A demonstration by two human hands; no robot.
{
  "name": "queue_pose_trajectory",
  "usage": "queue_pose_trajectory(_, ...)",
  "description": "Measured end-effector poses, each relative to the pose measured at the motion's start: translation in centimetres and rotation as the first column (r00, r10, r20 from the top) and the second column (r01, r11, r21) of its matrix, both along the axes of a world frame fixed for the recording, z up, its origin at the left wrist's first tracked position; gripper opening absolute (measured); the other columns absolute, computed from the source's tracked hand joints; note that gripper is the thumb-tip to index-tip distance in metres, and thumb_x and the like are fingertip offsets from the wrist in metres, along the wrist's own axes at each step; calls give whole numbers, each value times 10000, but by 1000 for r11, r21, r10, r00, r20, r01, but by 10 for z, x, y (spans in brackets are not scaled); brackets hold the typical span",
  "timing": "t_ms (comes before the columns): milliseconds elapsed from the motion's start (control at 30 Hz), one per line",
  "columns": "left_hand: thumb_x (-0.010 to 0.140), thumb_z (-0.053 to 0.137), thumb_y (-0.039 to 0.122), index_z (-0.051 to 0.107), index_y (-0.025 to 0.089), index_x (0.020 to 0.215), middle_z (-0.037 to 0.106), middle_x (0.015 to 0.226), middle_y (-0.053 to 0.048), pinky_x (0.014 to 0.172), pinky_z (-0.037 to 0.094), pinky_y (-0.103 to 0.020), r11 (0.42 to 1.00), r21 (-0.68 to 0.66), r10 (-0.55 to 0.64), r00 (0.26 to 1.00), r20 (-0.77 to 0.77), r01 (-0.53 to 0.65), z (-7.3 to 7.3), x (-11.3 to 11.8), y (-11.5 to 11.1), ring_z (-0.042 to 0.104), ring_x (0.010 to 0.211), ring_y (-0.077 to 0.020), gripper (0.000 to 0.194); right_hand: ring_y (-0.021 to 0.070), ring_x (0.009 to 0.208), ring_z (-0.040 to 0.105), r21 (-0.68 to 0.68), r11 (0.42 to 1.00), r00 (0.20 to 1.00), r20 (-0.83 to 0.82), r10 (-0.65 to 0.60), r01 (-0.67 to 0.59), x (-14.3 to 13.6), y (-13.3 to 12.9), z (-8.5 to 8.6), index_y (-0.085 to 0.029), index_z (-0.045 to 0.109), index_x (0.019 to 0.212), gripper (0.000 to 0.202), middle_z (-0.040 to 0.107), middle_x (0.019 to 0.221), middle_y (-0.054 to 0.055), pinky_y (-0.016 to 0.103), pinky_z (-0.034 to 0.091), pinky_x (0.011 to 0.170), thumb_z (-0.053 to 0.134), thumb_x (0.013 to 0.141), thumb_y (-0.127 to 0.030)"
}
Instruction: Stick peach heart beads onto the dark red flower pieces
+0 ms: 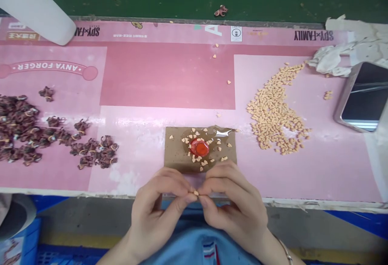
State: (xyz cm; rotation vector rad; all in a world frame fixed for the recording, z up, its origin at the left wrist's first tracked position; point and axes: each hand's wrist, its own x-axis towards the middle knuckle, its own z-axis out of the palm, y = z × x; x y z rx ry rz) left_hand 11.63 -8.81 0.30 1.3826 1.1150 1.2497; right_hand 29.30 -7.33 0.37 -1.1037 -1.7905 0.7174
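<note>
Close to the table's front edge, my left hand (162, 206) and my right hand (235, 198) meet fingertip to fingertip. Between their pinched thumbs and index fingers is a small beige piece (196, 193), its shape partly covered by the fingers. Just beyond them lies a brown rectangular sheet (176, 160) with a wet, glossy patch. A small red dish (200, 148) sits on this sheet, ringed by several loose beige pieces (204, 162). Off to the right spreads a large pile of the same beige pieces (269, 113).
Dark reddish-brown small figures (18, 123) are heaped on the left; another (221, 11) lies on the green surface. A white cylindrical object (39, 10) juts in at upper left. At right are a phone (366, 95) and crumpled white tissue (330, 60). Pink printed sheeting (166, 75) covers the table.
</note>
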Motion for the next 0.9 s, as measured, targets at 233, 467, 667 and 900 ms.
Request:
queue_pose_trajectory(233, 993, 695, 56, 685, 211, 934, 779, 793, -6, 714, 643, -266, 994, 101, -20, 988, -155, 36, -1, -4, 2, 748, 732, -156, 166, 100, 721, 632, -145, 988, 995, -87, 41, -53, -3, 5, -2, -230, 610, 874, 135, 664, 791, -35, 216, 558, 659, 635, 962, -131)
queue_pose_trajectory(467, 962, 743, 80, 744, 253, 1105, 792, 942, -36, 815, 598, -363, 947, 255, 301, 820, -486, -197, -15, -56, -6, 738, 880, -216, 224, 138, 737, 628, -111, 993, 999, -16, -32, 30, 12, 13, -1, -234, 651, 905, 118, 657, 801, -7, 265, 525, 640, 666, 968, -134)
queue_pose_trajectory(667, 984, 776, 254, 724, 352, 1373, 758, 1202, -93, 1050, 477, -512, 893, 411, 450, 309, -838, -185, -26, -118, 5, 685, 1083, -305, 405, 145, 712, 575, -5, 992, 979, 162, -123, 126, 34, 20, -8, -234, 672, 899, 146, 653, 816, 11, 285, 416, 542, 695, 968, -107)
queue_pose_trajectory(900, 1024, 673, 250, 737, 337, 1323, 746, 1147, -62, 970, 500, -497, 918, 375, 396, 295, -870, -126, -25, -121, 3, 702, 1040, -293, 318, 176, 748, 624, 205, 977, 937, 326, -127, 61, 29, 30, -11, -243, 655, 951, 174, 689, 824, 17, 344, 470, 612, 694, 974, -76)
